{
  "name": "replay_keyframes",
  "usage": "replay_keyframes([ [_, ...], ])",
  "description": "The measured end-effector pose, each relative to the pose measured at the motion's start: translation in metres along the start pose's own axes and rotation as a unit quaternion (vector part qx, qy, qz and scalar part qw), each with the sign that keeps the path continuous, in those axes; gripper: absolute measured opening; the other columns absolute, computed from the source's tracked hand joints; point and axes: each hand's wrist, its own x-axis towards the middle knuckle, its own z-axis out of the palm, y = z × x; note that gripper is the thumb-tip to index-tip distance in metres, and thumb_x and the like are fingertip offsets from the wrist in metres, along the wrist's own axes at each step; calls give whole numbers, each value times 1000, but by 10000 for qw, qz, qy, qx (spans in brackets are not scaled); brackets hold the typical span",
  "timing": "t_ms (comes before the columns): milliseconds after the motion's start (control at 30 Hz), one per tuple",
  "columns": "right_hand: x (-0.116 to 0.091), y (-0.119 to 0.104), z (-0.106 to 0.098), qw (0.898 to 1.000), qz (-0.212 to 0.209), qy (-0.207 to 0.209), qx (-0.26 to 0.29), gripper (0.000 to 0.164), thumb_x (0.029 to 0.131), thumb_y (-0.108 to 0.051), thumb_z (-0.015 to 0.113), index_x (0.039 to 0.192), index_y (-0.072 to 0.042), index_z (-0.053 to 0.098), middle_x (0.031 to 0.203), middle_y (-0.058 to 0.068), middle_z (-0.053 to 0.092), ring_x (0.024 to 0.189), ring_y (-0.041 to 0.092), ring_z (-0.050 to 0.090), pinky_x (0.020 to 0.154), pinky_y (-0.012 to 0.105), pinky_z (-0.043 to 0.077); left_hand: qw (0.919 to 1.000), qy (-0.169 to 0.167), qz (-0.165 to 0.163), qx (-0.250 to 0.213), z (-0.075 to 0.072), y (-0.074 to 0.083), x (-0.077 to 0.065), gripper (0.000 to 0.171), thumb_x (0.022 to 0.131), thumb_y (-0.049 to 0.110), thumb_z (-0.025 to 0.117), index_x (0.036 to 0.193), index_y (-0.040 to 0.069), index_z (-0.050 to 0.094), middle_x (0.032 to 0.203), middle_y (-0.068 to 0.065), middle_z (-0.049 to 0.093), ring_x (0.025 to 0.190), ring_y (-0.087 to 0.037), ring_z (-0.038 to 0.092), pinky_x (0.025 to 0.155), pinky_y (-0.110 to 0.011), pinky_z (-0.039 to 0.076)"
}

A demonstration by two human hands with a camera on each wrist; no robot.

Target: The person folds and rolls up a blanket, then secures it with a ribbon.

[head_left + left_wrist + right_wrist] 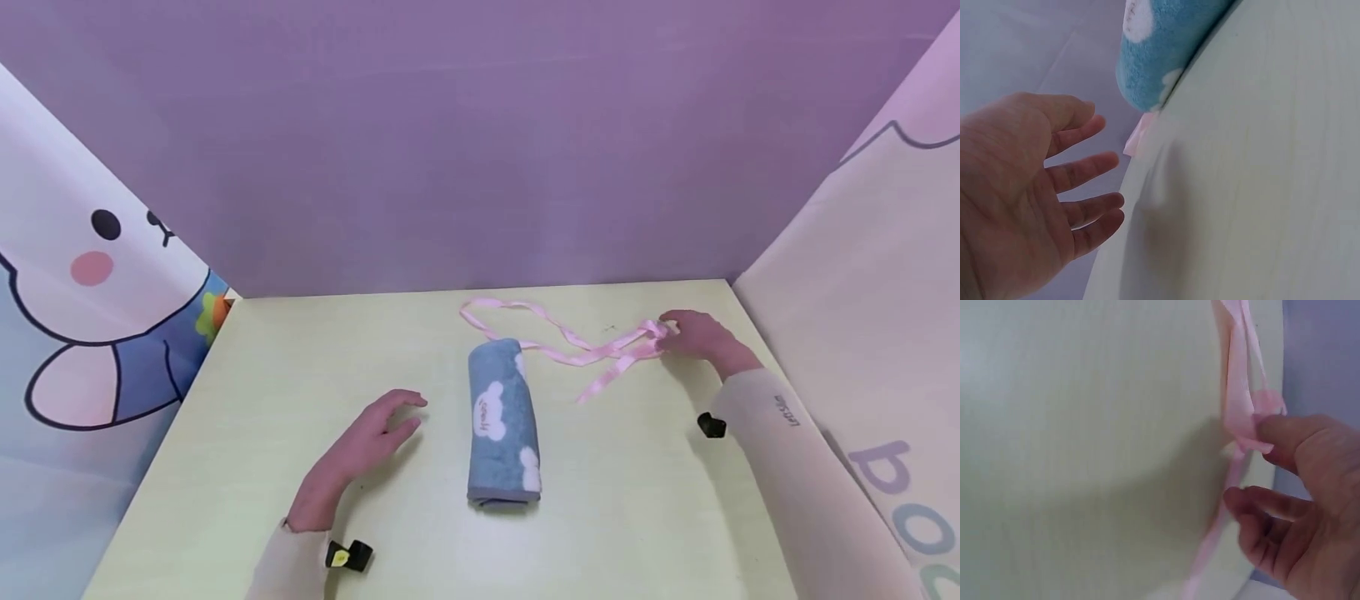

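A rolled blue towel (504, 450) with white bear-shaped patches lies lengthwise on the table. Behind it and to its right trails a long, twisted pink ribbon (633, 357). My right hand (701, 337) is at the ribbon's right end; in the right wrist view, the hand (1310, 487) pinches the ribbon (1238, 394) at the fingertips, with the other fingers curled. To the left of the towel, my left hand (367, 442) hovers with relaxed, parted fingers, touching nothing. The left wrist view shows its palm, with part of the towel (1172, 37) beyond.
The pale table (615, 517) meets a purple backdrop (480, 167) along its far edge. A printed cartoon sheet (67, 333) stands on the left, and a pale lettered sheet (870, 333) rises on the right, near my right arm.
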Motion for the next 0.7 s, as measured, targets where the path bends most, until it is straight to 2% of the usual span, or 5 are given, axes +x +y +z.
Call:
replay_keyframes([
  [333, 1, -31, -29, 9851, -127, 1710, 149, 44, 102, -38, 39, 80, -4, 58, 65, 9, 51, 62, 26, 47, 53, 37, 34, 9997, 53, -226, 56, -3, 4, -4, 27, 98, 16, 60, 123, 9, 60, 130, -1, 56, 127, -25, 47, 104, -49, 37],
  [433, -6, -50, -48, 9716, -9, 1847, 1479, 40, 101, -36, 45, 89, -3, 63, 71, 4, 57, 60, 21, 49, 53, 33, 38, 9998, 33, -215, 23, -4, 5, -3, 28, 99, 19, 59, 125, 9, 60, 129, -1, 57, 126, -26, 48, 103, -50, 37],
  [500, -10, -60, -58, 9358, 159, 1611, 3133, 32, 99, -28, 50, 94, -2, 68, 78, 0, 60, 59, 15, 51, 53, 27, 42, 9998, 11, -204, -20, -4, 5, -2, 28, 99, 20, 58, 125, 8, 60, 128, 0, 58, 126, -25, 48, 103, -50, 38],
  [633, -14, -76, -70, 7838, 150, 1182, 6095, 25, 98, -12, 49, 86, -3, 69, 75, 1, 60, 54, 11, 47, 50, 22, 39, 9998, -41, -206, -75, -4, 6, -1, 28, 100, 22, 57, 124, 8, 61, 128, 1, 58, 125, -24, 49, 102, -50, 38],
  [700, -18, -84, -77, 7373, 2, 1250, 6639, 22, 98, -9, 50, 82, -5, 64, 70, 2, 59, 51, 12, 43, 48, 22, 35, 9997, -62, -227, -62, -4, 7, 0, 29, 100, 22, 56, 125, 8, 61, 128, 1, 59, 126, -24, 49, 102, -50, 38],
])
